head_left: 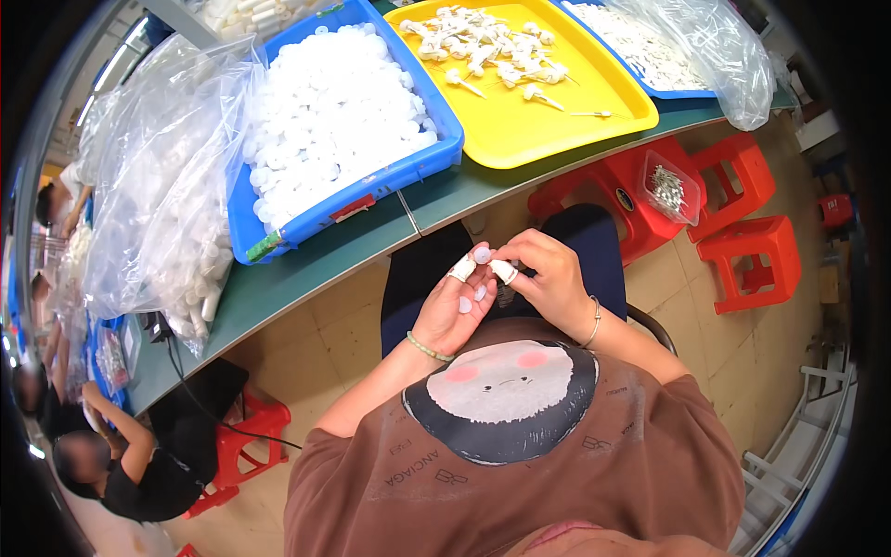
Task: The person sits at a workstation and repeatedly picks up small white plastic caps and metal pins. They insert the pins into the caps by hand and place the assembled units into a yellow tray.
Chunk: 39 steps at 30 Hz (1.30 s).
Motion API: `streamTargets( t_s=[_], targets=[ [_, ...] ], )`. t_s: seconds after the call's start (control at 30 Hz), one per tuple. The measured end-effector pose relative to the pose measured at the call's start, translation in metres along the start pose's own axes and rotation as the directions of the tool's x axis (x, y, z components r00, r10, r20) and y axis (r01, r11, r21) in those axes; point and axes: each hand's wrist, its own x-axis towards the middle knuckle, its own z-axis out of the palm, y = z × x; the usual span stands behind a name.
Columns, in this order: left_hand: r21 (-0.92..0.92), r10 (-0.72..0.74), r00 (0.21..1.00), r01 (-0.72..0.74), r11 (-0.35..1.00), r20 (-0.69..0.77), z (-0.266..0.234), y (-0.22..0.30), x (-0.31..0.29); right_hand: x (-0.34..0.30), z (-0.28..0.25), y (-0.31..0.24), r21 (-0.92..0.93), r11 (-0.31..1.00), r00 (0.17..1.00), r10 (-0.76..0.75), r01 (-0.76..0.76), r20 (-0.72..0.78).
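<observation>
My left hand [450, 311] is palm up over my lap, with small white translucent discs [466, 304] lying in the palm. Its thumb and fingertips pinch another small white disc [482, 254]. My right hand [549, 271] meets it from the right, thumb and index finger pressed together beside that disc; whatever they grip is hidden. Both thumbs wear white wraps. Ahead on the green table, a blue tray [348, 200] is heaped with similar white discs. To its right, a yellow tray [520, 139] holds a pile of small white pieces with thin stems.
Clear plastic bags [158, 186] of white parts stand at the left. Another blue tray [682, 94] is at the far right. Red stools [756, 265] stand below the table, one bearing a clear tub [670, 190] of small parts. A co-worker [139, 455] sits at lower left, near a black cable.
</observation>
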Motion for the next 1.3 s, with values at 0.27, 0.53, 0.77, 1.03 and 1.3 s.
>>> streamTargets(
  t_s=[0.27,0.53,0.77,1.03,1.3],
  targets=[
    [0.059,-0.007,1.0,0.008,0.998,-0.015,0.003,0.0,-0.001,-0.004,-0.002,0.001,0.202,0.976,0.994,0.063,-0.08,0.087],
    [0.086,0.017,1.0,-0.015,0.996,-0.023,0.007,0.002,-0.004,-0.001,-0.007,-0.006,0.23,0.917,0.942,0.292,-0.325,0.165],
    [0.068,0.014,0.999,-0.012,0.998,-0.035,0.007,0.002,-0.004,-0.003,-0.003,0.0,0.132,0.965,0.974,0.221,-0.227,0.056],
    [0.04,0.021,0.999,-0.02,0.999,-0.037,0.003,0.001,-0.003,-0.001,-0.003,-0.005,0.213,0.951,0.975,0.212,-0.223,0.074],
    [0.075,0.017,0.999,-0.013,0.997,-0.049,0.001,0.001,-0.001,-0.003,0.002,0.0,0.033,0.994,0.994,0.109,-0.108,-0.02]
  ],
)
